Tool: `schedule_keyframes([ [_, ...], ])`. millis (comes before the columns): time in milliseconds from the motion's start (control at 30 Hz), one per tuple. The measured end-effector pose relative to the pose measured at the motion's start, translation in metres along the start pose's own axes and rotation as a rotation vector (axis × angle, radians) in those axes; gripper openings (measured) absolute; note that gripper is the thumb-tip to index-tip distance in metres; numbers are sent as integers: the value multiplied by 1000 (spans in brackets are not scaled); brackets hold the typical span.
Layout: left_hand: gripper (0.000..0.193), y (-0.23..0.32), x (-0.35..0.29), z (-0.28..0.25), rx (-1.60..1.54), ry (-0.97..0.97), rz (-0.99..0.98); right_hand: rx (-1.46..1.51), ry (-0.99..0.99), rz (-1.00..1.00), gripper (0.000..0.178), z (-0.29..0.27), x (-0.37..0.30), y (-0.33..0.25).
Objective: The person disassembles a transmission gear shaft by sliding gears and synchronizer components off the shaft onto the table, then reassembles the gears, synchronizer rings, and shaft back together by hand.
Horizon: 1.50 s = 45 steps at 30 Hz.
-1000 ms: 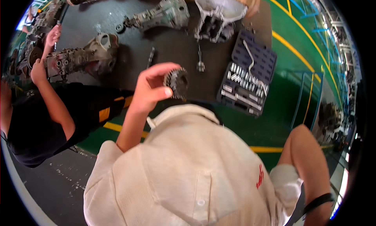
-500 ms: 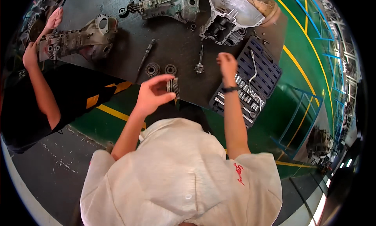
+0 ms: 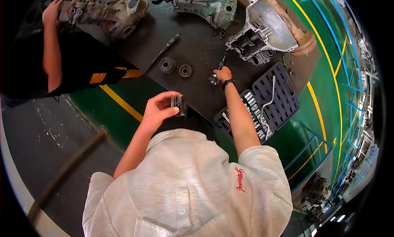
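Observation:
Just off the table's near edge, my left hand (image 3: 156, 112) pinches a thick toothed gear (image 3: 179, 105) between thumb and fingers. My right hand (image 3: 224, 74) reaches onto the table, its fingers closed around a short gear shaft (image 3: 213, 79). The shaft's toothed end shows on the near side of the hand and its thin tip on the far side. A larger gear (image 3: 167, 65) and a smaller ring gear (image 3: 185, 70) lie flat between my hands, farther back. Beyond them lies a long splined shaft (image 3: 167, 46).
An open socket set case (image 3: 283, 109) lies under and right of my right forearm. Behind it stands an opened gearbox housing (image 3: 273, 29), with more casings (image 3: 207, 9) along the back. At left, another person's hand (image 3: 51, 11) touches a casing. A blurred brown bar (image 3: 69, 167) crosses the lower left.
My right hand has moved left from beside the socket case and closed on the gear shaft. My left hand keeps its gear. The view has shifted, and a blurred brown bar now appears.

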<state>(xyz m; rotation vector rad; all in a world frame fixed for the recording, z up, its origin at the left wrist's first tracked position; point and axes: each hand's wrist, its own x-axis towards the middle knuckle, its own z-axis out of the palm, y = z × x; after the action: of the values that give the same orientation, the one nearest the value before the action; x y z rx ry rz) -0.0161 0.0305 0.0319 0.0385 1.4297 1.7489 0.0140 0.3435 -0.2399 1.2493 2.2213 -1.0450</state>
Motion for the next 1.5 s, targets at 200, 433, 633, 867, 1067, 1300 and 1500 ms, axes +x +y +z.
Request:
schedule_keyframes([
  [200,40,-13,8,0,104,162,-52,655,-236,6,26,-38,-92,3],
  [433,38,1,23,42,-144,-73,-116,1522,-5,-291,10,-139,-258,-60],
  [633,43,51,10,83,-172,-319,-77,1494,358,-531,12,-180,-340,-105],
  [867,51,93,-13,96,-110,-505,96,1483,633,-798,8,-188,-384,-147],
  [1067,51,99,-18,94,-266,-669,37,1537,769,-851,9,-193,-402,-176],
  [1300,54,115,-33,89,-499,-769,-129,1386,939,-986,10,-191,-424,-191],
  [1500,55,125,-40,82,-415,-804,-30,1322,958,-1089,14,-188,-437,-203],
])
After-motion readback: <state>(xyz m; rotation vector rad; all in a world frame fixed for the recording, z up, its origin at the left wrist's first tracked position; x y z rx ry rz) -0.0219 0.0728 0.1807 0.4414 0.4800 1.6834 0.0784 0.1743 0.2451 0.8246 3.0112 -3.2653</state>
